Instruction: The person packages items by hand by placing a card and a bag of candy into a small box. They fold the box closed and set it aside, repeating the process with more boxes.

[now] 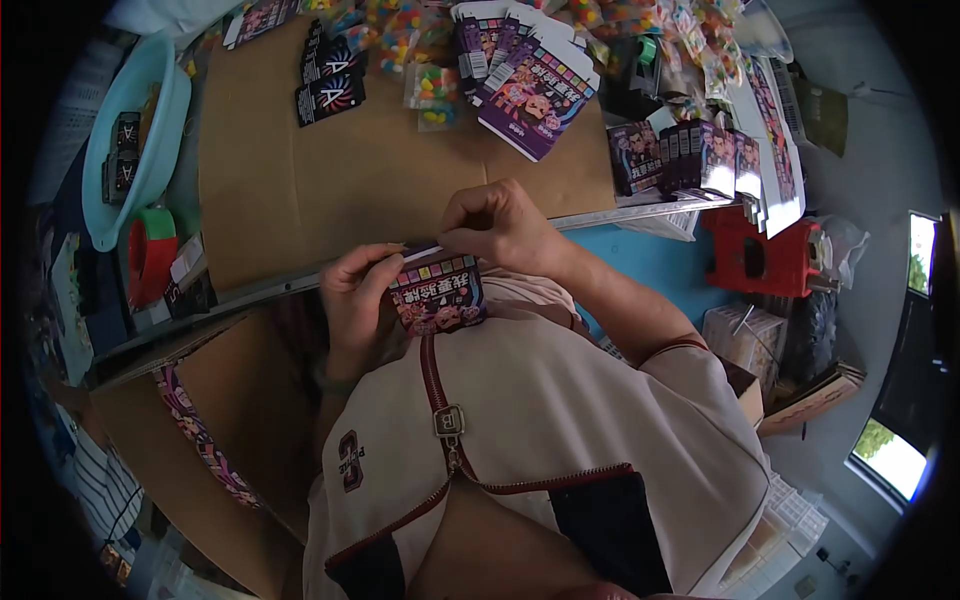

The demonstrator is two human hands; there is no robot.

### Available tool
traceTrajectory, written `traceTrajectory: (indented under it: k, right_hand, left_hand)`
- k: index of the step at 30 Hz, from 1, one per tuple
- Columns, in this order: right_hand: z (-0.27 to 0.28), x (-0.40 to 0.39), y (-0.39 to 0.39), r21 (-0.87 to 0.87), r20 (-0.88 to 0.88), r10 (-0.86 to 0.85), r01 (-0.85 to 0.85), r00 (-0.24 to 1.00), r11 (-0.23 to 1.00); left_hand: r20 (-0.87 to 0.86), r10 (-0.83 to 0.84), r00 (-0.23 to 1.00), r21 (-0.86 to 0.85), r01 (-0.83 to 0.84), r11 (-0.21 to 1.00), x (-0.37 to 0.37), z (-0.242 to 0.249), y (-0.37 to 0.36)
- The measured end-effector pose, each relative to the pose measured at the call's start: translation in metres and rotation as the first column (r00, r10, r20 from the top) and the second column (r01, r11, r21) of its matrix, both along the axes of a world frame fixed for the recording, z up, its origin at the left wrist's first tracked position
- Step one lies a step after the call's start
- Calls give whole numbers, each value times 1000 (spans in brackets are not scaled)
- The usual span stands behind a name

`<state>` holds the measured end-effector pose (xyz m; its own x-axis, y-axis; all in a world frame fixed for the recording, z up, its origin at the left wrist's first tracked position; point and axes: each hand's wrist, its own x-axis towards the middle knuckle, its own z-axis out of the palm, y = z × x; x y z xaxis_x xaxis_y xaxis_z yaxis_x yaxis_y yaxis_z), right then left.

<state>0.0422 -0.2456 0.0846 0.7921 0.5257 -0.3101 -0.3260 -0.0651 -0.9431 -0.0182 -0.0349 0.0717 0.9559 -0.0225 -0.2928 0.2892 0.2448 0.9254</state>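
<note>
A small printed card box, dark purple with coloured squares and large white characters, is held in front of my chest at the table's near edge. My left hand grips its left side, thumb near the top edge. At the top, a pale flap edge shows between the two hands. My right hand is closed in a pinch at the upper right end of that flap; the fingertips partly hide what they hold. The box's back and inside are hidden.
On the cardboard-covered table lie flat printed boxes, black cards, and candy packets. A blue basin and tape roll sit left, upright boxes right. An open carton stands lower left, a red stool right.
</note>
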Motion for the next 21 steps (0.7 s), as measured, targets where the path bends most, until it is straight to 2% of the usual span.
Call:
traceTrajectory:
  k: [2, 3, 4, 5, 6, 7, 8, 9, 10, 11, 12, 13, 15, 16, 18, 21]
  right_hand:
    - [5, -1, -1, -143, 239, 83, -49, 968, 988]
    - [2, -3, -1, -145, 242, 81, -46, 967, 988]
    - [-5, -6, -2, -91, 340, 78, -49, 937, 995]
    - [-10, -8, -4, -36, 433, 69, -59, 899, 998]
    - [-8, -8, -6, -38, 432, 67, -56, 899, 998]
    - [-6, -7, -10, -7, 360, 90, -94, 928, 996]
    - [-4, -6, -16, 27, 287, 116, -129, 951, 991]
    - [-3, -4, -25, 25, 289, 114, -126, 951, 992]
    - [-3, 0, -38, -188, 380, 78, -5, 922, 982]
    - [-4, 4, -52, -378, 472, 65, 135, 879, 916]
    - [-15, 9, -70, -481, 588, -16, 366, 808, 797]
    - [-29, 12, -89, -527, 704, -62, 579, 708, 622]
    - [-32, 15, -129, -566, 798, -23, 763, 602, 313]
    - [-34, 13, -144, -565, 800, -20, 764, 600, 310]
    - [-37, 8, -165, -574, 817, -15, 816, 576, 72]
    - [-41, 5, -176, -596, 800, -24, 799, 599, 75]
  left_hand:
    - [39, 0, 999, 41, -2, 999, 0, -4, 1]
    - [152, -47, 987, 168, 21, 986, -4, -9, 4]
    - [255, -106, 961, 294, 28, 955, -7, -13, 5]
    - [254, -108, 961, 292, 31, 956, -10, -16, 4]
    - [141, -30, 989, 58, 22, 998, -13, -19, 3]
    - [12, 18, 1000, -175, -16, 984, -13, -22, 3]
    - [13, 16, 1000, -177, -13, 984, -14, -23, 2]
    - [38, 11, 999, -89, -8, 996, -13, -25, 3]
    - [66, 6, 998, -3, -6, 1000, -12, -27, 3]
    - [72, 5, 997, -7, -4, 1000, -11, -32, 7]
    - [29, 15, 999, -79, -13, 997, -10, -40, 13]
    - [-14, 22, 1000, -153, -23, 988, -8, -45, 16]
    - [0, 18, 1000, -127, -18, 992, -4, -48, 17]
    - [7, 15, 1000, -93, -14, 996, -4, -49, 16]
    - [-6, 29, 1000, -132, -30, 991, -1, -41, 8]
    - [-21, 27, 999, -149, -30, 988, 3, -35, 2]
